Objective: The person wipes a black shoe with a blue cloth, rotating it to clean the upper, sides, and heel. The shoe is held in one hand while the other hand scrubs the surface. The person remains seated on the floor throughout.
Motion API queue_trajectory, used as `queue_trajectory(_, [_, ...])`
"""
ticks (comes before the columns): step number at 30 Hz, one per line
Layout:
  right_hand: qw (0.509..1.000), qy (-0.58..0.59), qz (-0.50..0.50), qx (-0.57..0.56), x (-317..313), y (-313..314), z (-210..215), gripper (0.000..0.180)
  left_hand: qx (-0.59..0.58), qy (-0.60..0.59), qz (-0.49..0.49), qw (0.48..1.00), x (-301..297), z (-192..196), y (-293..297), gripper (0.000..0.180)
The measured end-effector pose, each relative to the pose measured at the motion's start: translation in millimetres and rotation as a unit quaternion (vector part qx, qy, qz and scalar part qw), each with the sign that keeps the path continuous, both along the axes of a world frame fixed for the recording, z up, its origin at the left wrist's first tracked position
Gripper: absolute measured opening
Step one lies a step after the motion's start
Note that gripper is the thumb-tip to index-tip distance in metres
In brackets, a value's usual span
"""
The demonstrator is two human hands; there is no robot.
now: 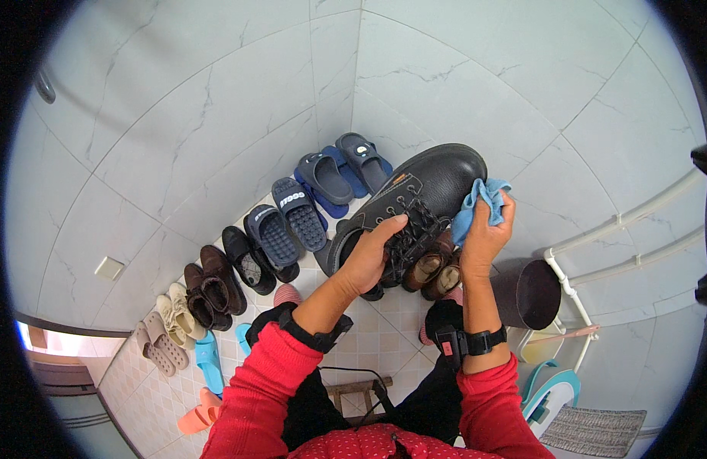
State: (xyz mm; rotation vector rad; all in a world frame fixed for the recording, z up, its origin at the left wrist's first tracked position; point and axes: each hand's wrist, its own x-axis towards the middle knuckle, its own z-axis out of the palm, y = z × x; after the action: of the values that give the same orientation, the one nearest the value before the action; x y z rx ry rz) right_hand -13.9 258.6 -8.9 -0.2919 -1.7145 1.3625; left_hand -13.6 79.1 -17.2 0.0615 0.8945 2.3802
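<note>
A black leather lace-up shoe [447, 172] is held up in front of me, its toe pointing to the far right. My left hand [369, 256] grips it near the heel and collar, the thumb lying along the laces [415, 233]. In my right hand [485, 237] is a bunched blue cloth [468, 210], pressed against the shoe's side by the toe. Below the shoe, a pair of brown shoes [438, 271] stands on the floor, partly covered by it.
Along the left wall runs a row of footwear: navy slides [296, 210], brown lined shoes [219, 283], cream shoes [177, 314], blue slippers [209, 363] and orange ones [200, 413]. At right are a dark bin [528, 294], a white pipe rack [571, 287] and a grey mat [594, 430].
</note>
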Motion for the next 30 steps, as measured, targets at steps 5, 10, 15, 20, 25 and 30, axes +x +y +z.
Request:
queue_trajectory(5, [0.999,-0.025,-0.010,0.030,1,4,2,0.020,-0.194,0.118,0.067,0.972,7,1,-1,0.042])
queue_trajectory(10, [0.999,-0.032,-0.013,0.022,0,6,-1,0.020,-0.284,0.203,0.057,0.935,8,1,-2,0.038])
queue_trajectory(15, [0.985,-0.008,-0.041,0.166,1,6,-1,0.022,-0.289,0.262,0.042,0.920,6,-13,-1,0.040])
queue_trajectory(20, [0.960,0.001,-0.044,0.276,3,4,3,0.026,-0.301,0.367,0.088,0.876,6,-23,4,0.040])
queue_trajectory(25, [0.949,-0.032,-0.030,0.313,2,2,1,0.028,-0.357,0.414,0.063,0.835,9,-22,1,0.039])
queue_trajectory(30, [0.977,-0.070,-0.025,0.200,-2,9,-3,0.028,-0.345,0.416,0.088,0.837,11,-25,8,0.036])
